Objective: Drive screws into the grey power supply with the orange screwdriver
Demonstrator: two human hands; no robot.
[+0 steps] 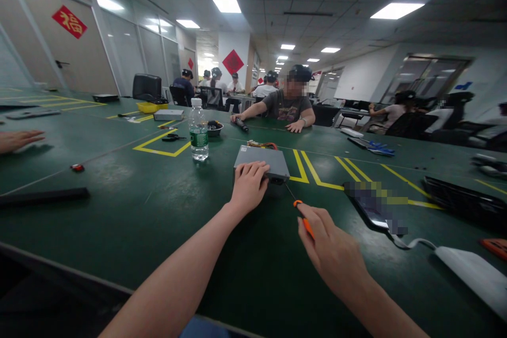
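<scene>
A grey metal computer power supply [263, 157] lies on the green table in front of me, with coloured cables [262, 144] coming out of its far side. My left hand [250, 182] holds it from above, fingers over the top and thumb toward the near face. In my right hand [330, 243] is a screwdriver [307, 226] with an orange handle, the fingers wrapped round it. Its thin shaft points up and left, and the tip is at the near right corner of the power supply. Whether the tip sits in a screw is too small to tell.
A water bottle [198, 134] stands left of the power supply, near a small bowl [215, 128]. A phone [368, 208] with a white cable and power bank [473, 274] lies right. A black bar [43, 198] lies left. A co-worker [291, 103] sits opposite; another person's hand [21, 140] shows left.
</scene>
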